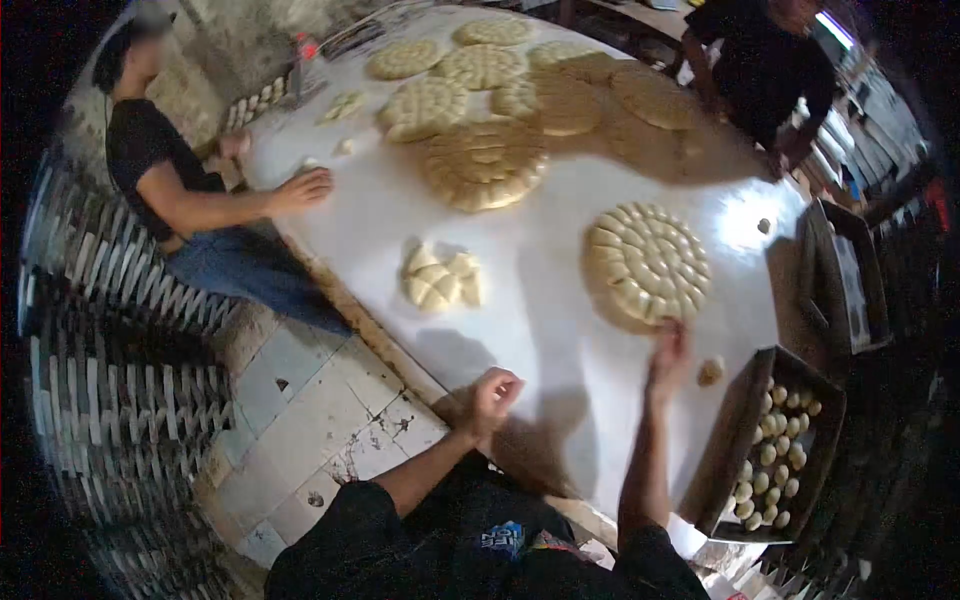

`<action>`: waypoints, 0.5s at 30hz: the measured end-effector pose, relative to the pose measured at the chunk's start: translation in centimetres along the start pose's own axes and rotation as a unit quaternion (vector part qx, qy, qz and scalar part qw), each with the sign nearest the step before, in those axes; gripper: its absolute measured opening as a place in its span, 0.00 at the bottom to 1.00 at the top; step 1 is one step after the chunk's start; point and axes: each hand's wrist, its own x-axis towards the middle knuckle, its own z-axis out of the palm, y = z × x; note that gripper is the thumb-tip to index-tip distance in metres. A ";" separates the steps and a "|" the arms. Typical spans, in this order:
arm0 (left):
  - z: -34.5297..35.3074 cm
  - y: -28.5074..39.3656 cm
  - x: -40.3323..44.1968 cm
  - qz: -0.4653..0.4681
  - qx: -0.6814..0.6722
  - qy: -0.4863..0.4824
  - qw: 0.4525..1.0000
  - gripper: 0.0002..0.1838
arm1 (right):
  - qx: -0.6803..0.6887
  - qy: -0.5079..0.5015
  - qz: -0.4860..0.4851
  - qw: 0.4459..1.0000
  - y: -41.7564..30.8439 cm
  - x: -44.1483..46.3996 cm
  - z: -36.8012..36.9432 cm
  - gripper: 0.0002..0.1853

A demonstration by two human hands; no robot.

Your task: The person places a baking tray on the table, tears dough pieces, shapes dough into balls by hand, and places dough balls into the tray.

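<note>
My left hand (495,393) is curled near the table's front edge, below a small heap of dough pieces (440,278); its palm is too small to make out. My right hand (670,360) reaches to the lower rim of a round spiral of dough pieces (652,262), its fingers blurred against the dough. A small dough ball (711,372) lies on the white table (560,380) right of this hand. Farther back sits another large round of dough (486,165).
Several dough rounds (482,66) cover the table's far part. A dark tray of dough balls (774,450) stands at the right, with another tray (850,275) behind it. One person (160,170) works at the left edge, another (765,70) at the back right.
</note>
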 end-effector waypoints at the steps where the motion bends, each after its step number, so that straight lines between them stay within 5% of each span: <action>1: -1.6 0.2 0.5 -0.013 0.022 0.004 1.000 0.07 | -0.016 -0.136 -0.005 0.991 1.0 -1.8 4.1 0.12; 3: -5.6 -1.7 1.7 -0.022 -0.010 0.024 0.999 0.08 | -0.055 -0.248 0.062 0.965 1.4 -5.4 12.6 0.11; 4: -7.6 -2.6 2.3 -0.026 -0.036 0.037 0.998 0.09 | -0.051 -0.280 0.026 0.958 1.3 -6.4 16.3 0.10; 5: -9.5 -3.0 3.2 -0.028 0.080 0.064 0.994 0.09 | -0.110 -0.298 -0.061 0.946 1.6 -7.1 19.3 0.10; 6: -10.4 -2.7 3.8 -0.030 0.079 0.059 0.995 0.09 | -0.248 -0.273 -0.174 0.913 1.4 -8.1 21.8 0.12; 10: -10.7 -1.4 7.8 -0.125 -0.147 0.039 0.980 0.12 | -0.253 -0.342 -0.214 0.879 0.0 -9.6 27.1 0.15; 11: -10.4 -1.6 8.8 -0.089 -0.108 0.082 0.987 0.12 | -0.260 -0.338 -0.212 0.879 -0.1 -9.2 26.7 0.15; 13: -8.6 -7.0 9.3 0.001 -0.137 0.146 0.980 0.13 | -0.192 -0.483 -0.026 0.854 -1.6 -7.4 24.6 0.15; 15: -7.2 -5.9 9.4 -0.024 -0.104 0.154 0.982 0.14 | -0.188 -0.454 0.015 0.871 -0.4 -6.4 21.3 0.16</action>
